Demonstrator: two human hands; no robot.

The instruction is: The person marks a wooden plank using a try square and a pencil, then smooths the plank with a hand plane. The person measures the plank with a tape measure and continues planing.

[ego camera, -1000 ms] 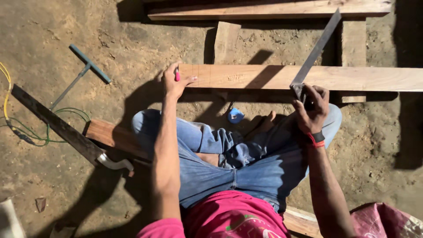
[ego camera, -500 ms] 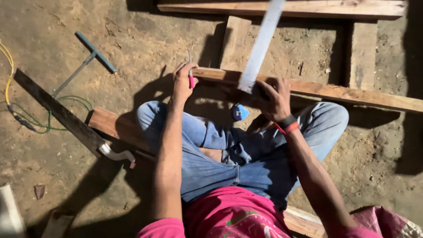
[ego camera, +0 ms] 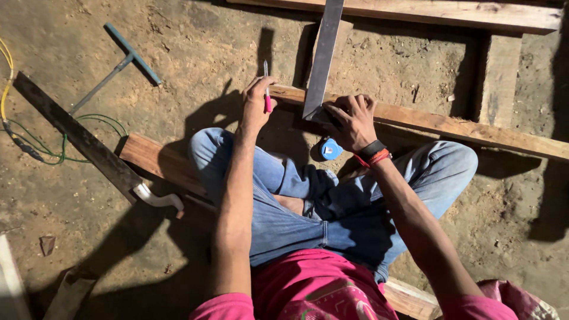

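Hands mid-frame: your right hand (ego camera: 351,121) now presses the steel square (ego camera: 323,59) upright across the plank (ego camera: 450,125); your left hand (ego camera: 256,102) still grips the pink pen (ego camera: 267,98).

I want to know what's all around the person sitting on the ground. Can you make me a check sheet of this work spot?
Surface: bare dirt ground.
Job's things: metal square on wooden plank; pink pen.
Clutter: handsaw, T-shaped tool, blue tape measure, thick board.
Grips: left hand holds the pen; right hand presses the square.
Cables: yellow and green wires at left.
Surroundings: more planks at top.
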